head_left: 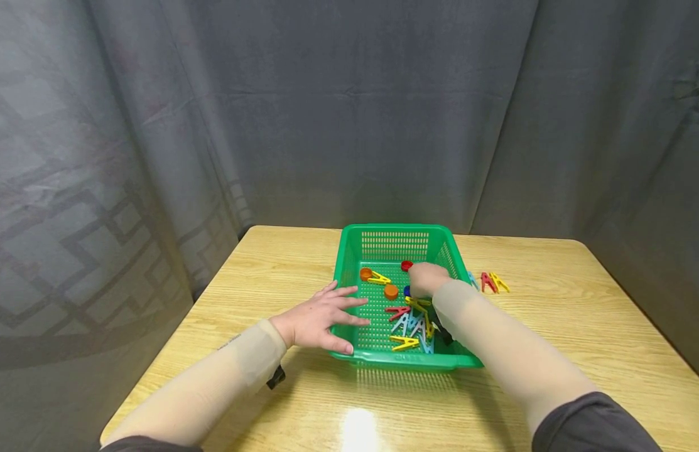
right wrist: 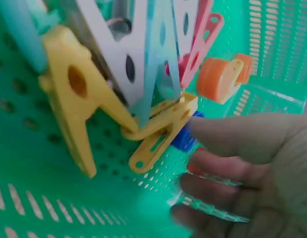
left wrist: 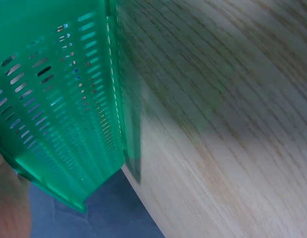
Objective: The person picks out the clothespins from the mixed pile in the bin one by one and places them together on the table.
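A green plastic basket [head_left: 408, 359] holds clothespins and bottle caps. My left hand [head_left: 321, 317] rests on its left rim with the fingers spread. My right hand [head_left: 428, 279] reaches inside, near the right wall. In the right wrist view, the thumb and fingers [right wrist: 232, 139] stand apart, close beside a blue cap [right wrist: 184, 138], with nothing visibly held. A red cap [head_left: 407, 266] lies just beyond this hand. To its left are an orange cap [head_left: 391, 292] and another orange cap [head_left: 365, 274] next to a yellow clothespin [head_left: 380, 278].
Near the basket's front right lie red [head_left: 397, 312], light blue and yellow clothespins [head_left: 404, 343] in a loose pile. Outside, right of the basket, a red clothespin [head_left: 488, 282] and a yellow clothespin [head_left: 500, 282] lie on the wooden table [head_left: 552, 301]. Grey curtains [head_left: 349, 125] stand behind.
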Available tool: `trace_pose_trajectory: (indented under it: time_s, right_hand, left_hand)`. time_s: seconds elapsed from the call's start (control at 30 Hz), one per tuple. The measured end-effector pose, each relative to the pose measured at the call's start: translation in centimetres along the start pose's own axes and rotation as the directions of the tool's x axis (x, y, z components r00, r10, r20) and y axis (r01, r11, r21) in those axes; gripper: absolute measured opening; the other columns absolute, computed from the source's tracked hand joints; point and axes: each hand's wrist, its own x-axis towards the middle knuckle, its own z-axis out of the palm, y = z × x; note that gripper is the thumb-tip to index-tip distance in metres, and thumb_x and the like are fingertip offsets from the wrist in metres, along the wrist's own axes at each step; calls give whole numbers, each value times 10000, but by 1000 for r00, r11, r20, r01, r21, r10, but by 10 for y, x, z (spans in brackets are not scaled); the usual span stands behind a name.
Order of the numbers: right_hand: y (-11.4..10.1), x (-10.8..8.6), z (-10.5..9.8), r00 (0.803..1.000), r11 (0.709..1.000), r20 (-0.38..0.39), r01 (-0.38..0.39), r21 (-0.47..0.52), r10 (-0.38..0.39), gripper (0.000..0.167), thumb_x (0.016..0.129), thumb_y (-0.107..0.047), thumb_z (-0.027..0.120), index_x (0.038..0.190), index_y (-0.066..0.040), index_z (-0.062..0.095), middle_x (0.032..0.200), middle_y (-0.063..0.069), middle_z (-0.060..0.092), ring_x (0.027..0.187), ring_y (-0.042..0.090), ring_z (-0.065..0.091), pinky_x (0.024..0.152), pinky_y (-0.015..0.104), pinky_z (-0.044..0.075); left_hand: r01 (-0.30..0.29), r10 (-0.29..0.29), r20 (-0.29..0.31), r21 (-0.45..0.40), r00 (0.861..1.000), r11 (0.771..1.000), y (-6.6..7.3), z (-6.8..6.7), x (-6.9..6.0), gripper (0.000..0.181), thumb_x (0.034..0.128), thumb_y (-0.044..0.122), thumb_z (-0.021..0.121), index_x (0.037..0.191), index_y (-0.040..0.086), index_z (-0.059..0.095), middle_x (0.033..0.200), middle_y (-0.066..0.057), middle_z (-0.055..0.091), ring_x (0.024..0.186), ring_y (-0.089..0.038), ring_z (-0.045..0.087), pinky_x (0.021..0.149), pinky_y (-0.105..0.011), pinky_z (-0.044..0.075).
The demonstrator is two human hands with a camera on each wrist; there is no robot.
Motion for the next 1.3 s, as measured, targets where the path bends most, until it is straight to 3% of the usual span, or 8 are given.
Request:
trace_pose_trajectory:
  time_s: [0.07, 0.17, 0.33, 0.47, 0.63, 0.97, 1.3]
  right_hand:
    - [4, 1, 0, 998, 998, 48, -33, -55, 36, 64, 819, -109, 668, 793, -102, 609, 838, 70, 584, 709, 232, 464, 662, 384, 384]
    - [8, 1, 1, 994, 994, 107, -18, -108, 30, 100, 782, -108, 719, 818, -100, 626, 891, 71, 601, 770, 246, 470, 762, 423, 377]
    - [5, 0, 3, 987, 997, 159, 3, -75, 9, 165, 780, -127, 771, 873, -78, 643, 892, 77, 611, 785, 244, 505, 751, 395, 455]
    - [1, 0, 5, 989, 996, 145, 48, -75, -36, 140, 804, -162, 767, 831, -89, 650, 816, 45, 605, 728, 211, 503, 690, 370, 467]
    - [-2, 2, 8, 991, 997, 108, 78, -6, -77, 146, 799, -172, 781, 783, -110, 649, 751, 28, 589, 674, 191, 477, 625, 339, 422]
    - [-3, 2, 6, 992, 998, 126, 38, -54, -31, 326, 771, -203, 811, 1026, -68, 659, 974, 83, 632, 821, 223, 543, 733, 408, 492]
    - [-1, 5, 9, 993, 999, 105, 51, -18, -49, 161, 815, -83, 726, 958, -70, 655, 903, 78, 606, 762, 251, 503, 625, 357, 407]
  left_hand:
    - [1, -1, 1, -1, 1000, 1000, 0, 0, 0, 568, 843, 582, 591, 1335, 298, 594, 1530, 28, 354, 1465, -203, 124, 1154, -519, 13]
    - [-1, 1, 1, -6, 1000, 1000, 0, 0, -1, 570, 844, 579, 591, 1334, 288, 596, 1531, 21, 353, 1465, -210, 126, 1152, -526, 14]
    - [-4, 4, -2, -4, 1000, 1000, -1, 0, -2, 571, 846, 582, 583, 1333, 284, 598, 1530, 14, 354, 1464, -217, 134, 1151, -535, 23]
    - [-7, 7, -4, -6, 1000, 1000, -1, 1, -2, 564, 849, 570, 589, 1333, 281, 599, 1531, 16, 352, 1464, -216, 132, 1151, -536, 20]
    - [-13, 13, -4, -12, 1000, 1000, -2, 0, -2, 559, 853, 562, 591, 1334, 277, 599, 1532, 17, 350, 1464, -223, 135, 1149, -542, 23]
    - [-13, 13, -5, -12, 1000, 1000, -2, 1, -3, 572, 853, 583, 578, 1332, 272, 601, 1533, 20, 348, 1464, -224, 133, 1151, -531, 13]
    - [-17, 17, -9, -11, 1000, 1000, -2, 1, -3, 587, 852, 606, 558, 1331, 269, 602, 1534, 16, 347, 1464, -227, 134, 1152, -529, 11]
